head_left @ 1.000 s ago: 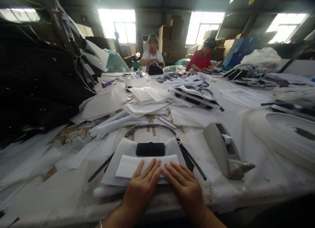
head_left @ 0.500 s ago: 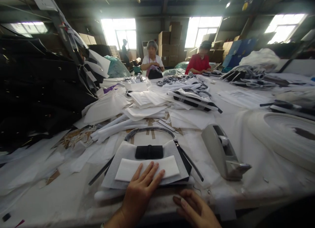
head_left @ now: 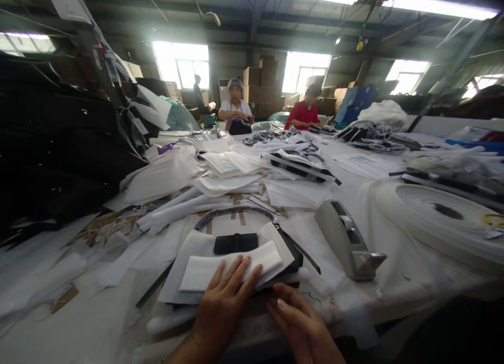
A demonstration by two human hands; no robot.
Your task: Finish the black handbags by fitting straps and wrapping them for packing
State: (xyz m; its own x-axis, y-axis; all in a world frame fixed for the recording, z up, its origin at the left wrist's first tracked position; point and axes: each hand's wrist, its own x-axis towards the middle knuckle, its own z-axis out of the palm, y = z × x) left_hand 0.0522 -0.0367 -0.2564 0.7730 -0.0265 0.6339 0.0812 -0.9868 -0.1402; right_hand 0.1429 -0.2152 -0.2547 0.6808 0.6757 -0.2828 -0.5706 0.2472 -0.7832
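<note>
left hand point(head_left: 223, 301) flat on white pad point(head_left: 230, 266) | right hand point(head_left: 301, 327) curled beside

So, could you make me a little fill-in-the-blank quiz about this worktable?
1. The left hand lies flat on a folded ___ sheet.
2. The grey tape dispenser stands to the ___ of the black bag.
3. At the table's far end, one seated person wears a ___ top.
Missing words: white; right; red.
</note>
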